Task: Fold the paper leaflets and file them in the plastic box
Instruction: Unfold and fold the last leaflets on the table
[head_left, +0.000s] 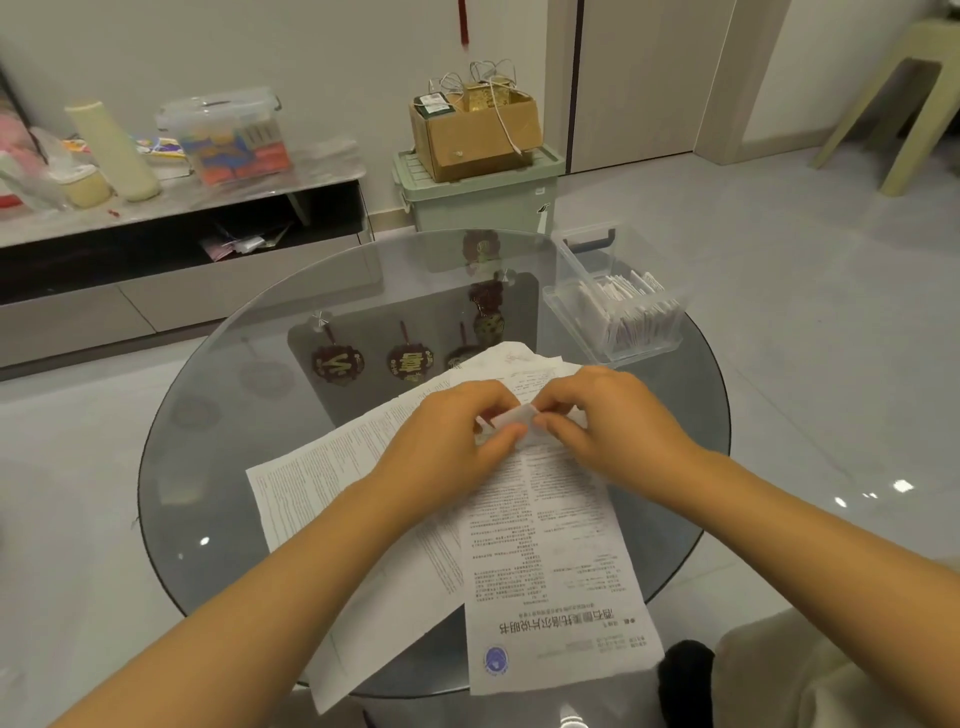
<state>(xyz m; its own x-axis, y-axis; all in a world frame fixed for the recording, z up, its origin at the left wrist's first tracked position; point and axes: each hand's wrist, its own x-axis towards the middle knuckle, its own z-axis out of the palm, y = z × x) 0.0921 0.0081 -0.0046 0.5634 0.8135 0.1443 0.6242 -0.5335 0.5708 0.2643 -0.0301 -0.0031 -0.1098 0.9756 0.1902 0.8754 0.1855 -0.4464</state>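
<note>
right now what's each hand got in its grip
Left hand: pinching the small white folded paper leaflet.
Right hand: pinching the same leaflet from the other end.

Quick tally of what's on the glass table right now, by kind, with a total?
Unfolded leaflets lying flat: at least 3 (top one, a wide one, others behind overlap, so the count is uncertain)
Folded leaflet in the grip of both hands: 1
Clear plastic box, holding filed leaflets: 1
Total: at least 5

Folded leaflet (511, 421) mostly hidden between left hand (457, 431) and right hand (608, 421); print beneath them illegibly small.
</note>
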